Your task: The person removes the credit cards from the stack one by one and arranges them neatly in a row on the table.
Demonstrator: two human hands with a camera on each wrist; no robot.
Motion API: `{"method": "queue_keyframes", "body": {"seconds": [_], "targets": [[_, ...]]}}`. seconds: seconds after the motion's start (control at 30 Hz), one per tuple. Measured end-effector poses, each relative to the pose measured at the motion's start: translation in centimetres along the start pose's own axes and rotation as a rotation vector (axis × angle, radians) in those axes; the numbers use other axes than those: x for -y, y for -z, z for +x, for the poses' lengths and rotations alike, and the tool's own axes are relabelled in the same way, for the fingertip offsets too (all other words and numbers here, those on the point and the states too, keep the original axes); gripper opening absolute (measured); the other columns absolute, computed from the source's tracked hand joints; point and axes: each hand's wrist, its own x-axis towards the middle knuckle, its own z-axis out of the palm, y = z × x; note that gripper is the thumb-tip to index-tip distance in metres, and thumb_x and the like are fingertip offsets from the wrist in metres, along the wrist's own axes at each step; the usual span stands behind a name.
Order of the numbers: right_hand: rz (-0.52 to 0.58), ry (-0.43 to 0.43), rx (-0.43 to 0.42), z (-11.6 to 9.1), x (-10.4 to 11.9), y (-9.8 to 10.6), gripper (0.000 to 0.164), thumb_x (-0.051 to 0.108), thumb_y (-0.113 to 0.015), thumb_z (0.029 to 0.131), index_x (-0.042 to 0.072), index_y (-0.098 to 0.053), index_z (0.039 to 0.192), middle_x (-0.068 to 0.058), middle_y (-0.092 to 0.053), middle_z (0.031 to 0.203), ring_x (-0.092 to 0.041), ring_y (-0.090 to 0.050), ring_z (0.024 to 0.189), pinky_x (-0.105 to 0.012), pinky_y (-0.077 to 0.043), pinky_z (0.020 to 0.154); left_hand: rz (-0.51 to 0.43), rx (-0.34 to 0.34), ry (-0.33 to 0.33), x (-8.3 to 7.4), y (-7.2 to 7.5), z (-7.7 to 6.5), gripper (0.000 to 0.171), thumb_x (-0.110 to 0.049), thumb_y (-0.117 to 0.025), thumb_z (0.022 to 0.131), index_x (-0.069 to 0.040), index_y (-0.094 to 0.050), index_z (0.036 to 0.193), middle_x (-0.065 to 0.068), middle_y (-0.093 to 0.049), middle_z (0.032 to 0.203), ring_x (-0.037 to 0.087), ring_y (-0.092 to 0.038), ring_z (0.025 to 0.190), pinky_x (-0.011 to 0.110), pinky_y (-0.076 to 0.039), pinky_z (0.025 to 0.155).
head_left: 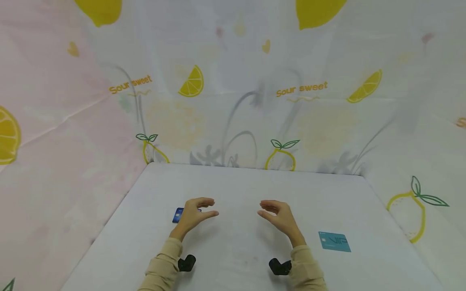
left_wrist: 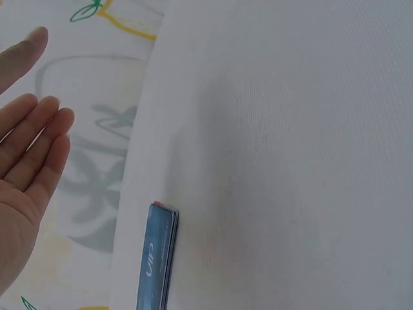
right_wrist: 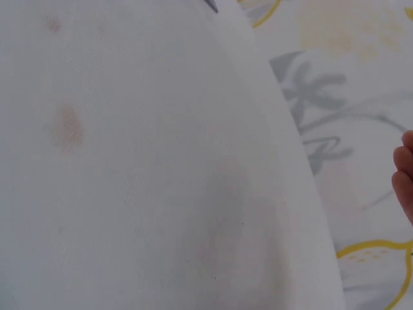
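Note:
Above the white table, my left hand [head_left: 194, 212] has its fingers and thumb loosely curved, with nothing between them. A dark blue card [head_left: 177, 215] lies on the table beyond it, partly hidden by the hand. The left wrist view shows the left hand's [left_wrist: 29, 148] fingers nearly straight, and a slim blue stack of cards [left_wrist: 157, 255] with white lettering below it. My right hand [head_left: 279, 216] mirrors the left, fingers gently bent and holding nothing. To its right lies a teal card [head_left: 335, 242] marked VIP. Only a few fingertips of the right hand [right_wrist: 404, 171] enter the right wrist view.
A white table [head_left: 236, 186] stretches under both hands. Behind it and at both sides hangs a pale cloth [head_left: 233, 113] printed with lemons and lettering. Black wrist devices sit at the left cuff [head_left: 187, 263] and the right cuff [head_left: 280, 267].

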Motion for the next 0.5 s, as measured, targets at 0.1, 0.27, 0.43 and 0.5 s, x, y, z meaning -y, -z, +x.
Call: {"method": "queue_keyframes", "body": {"seconds": [0.1,0.27,0.43,0.5], "targets": [[0.003,-0.009,0.011,0.3,0.1,-0.8,0.032,-0.003,-0.073,0.077,-0.015,-0.063,0.105,-0.026,-0.066,0.101,-0.038,-0.063,0.094,-0.038,-0.051,0.086,0.026,-0.024,-0.005,0.4,0.4,-0.2,0.04,-0.014,-0.082,0.071,0.004,-0.068,0.104,0.015,-0.07,0.098,0.03,-0.065,0.091,0.048,-0.051,0.082],[0.018,0.018,0.019,0.6,1.7,-1.9,0.029,-0.009,-0.071,0.076,-0.018,-0.062,0.102,-0.031,-0.064,0.098,-0.044,-0.062,0.091,-0.045,-0.051,0.084,0.039,-0.043,0.009,1.1,1.1,-0.5,0.041,-0.014,-0.083,0.07,0.004,-0.068,0.104,0.013,-0.07,0.096,0.029,-0.066,0.088,0.04,-0.053,0.08],[0.043,0.011,0.034,0.8,3.5,-2.8,0.028,-0.012,-0.069,0.076,-0.02,-0.061,0.101,-0.035,-0.062,0.098,-0.048,-0.06,0.092,-0.049,-0.049,0.085,0.071,-0.076,-0.001,1.9,2.1,-0.9,0.041,-0.014,-0.083,0.069,0.004,-0.069,0.103,0.012,-0.071,0.095,0.028,-0.065,0.088,0.039,-0.052,0.08],[0.047,0.008,0.037,0.9,3.8,-3.4,0.028,-0.012,-0.069,0.076,-0.019,-0.061,0.102,-0.035,-0.062,0.099,-0.048,-0.06,0.093,-0.05,-0.048,0.085,0.091,-0.099,-0.003,2.2,2.6,-1.1,0.04,-0.013,-0.083,0.068,0.003,-0.069,0.102,0.011,-0.071,0.094,0.028,-0.065,0.088,0.04,-0.052,0.081]]}}
